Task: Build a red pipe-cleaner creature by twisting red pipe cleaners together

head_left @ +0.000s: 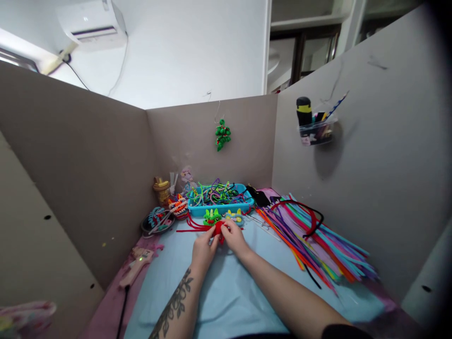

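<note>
Between my hands, above the blue cloth (169,282), is a small red fuzzy pipe-cleaner piece (218,228). My left hand (204,247) pinches its left side, and my right hand (236,239) grips it from the right with bent fingers. A bit of red hangs just below the fingers; its shape is too small to make out. Right behind the hands sit a green pipe-cleaner figure (212,216) with yellow horns and a pale blue and yellow one (234,216). Loose red pipe cleaners (190,230) stretch out left of my fingers.
A blue tray (197,211) of tangled pipe cleaners stands at the back. Bundled colourful pipe cleaners (318,245) cover the right. At left lie a dark bowl (145,230) and a pink corded tool (136,269) with a green light. Grey panels (212,165) enclose three sides.
</note>
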`<state>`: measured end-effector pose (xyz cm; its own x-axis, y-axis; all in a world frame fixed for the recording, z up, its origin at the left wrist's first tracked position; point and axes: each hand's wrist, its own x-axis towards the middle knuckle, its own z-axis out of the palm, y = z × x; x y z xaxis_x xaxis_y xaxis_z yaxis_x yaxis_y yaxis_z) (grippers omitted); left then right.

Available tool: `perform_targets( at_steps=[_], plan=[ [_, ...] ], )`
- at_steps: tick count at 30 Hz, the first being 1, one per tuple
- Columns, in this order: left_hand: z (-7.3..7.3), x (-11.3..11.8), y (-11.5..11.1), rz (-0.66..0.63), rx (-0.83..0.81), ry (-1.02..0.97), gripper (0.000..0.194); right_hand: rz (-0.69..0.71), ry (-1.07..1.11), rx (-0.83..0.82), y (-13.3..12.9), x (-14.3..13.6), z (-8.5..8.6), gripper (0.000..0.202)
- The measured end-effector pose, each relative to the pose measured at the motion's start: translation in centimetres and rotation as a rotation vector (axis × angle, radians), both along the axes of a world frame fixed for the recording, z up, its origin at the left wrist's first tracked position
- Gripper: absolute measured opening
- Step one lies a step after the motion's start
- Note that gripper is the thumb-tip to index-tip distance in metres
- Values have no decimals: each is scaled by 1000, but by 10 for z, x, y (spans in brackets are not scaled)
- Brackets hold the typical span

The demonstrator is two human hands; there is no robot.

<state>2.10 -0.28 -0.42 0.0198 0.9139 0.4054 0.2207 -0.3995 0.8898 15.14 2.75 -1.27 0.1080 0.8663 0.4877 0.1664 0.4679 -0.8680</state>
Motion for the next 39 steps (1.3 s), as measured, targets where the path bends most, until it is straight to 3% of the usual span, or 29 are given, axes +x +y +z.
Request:
perform_targets(
  at_steps=[9,16,24,29,34,39],
  plan=[
    [-2,-2,2,-7,10,10,31,7,35,-18,3,-2,-6,14],
    [-2,-1,4,-10,-10,10,28,14,14,-21,0,0,1,15],
    [-5,-3,14,195,2,-145,29,10,184,-112,8,0,-5,24],
    [-6,2,15,55,-224,-206,53,53,240,-115,10,0,-8,27],
    [-3,5,17,-53,-216,-420,71,99,177,-72,6,-1,-5,22],
    [0,2,18,-33,-268,-540,74,94,84,-25,4,0,-4,22]
  ],
)
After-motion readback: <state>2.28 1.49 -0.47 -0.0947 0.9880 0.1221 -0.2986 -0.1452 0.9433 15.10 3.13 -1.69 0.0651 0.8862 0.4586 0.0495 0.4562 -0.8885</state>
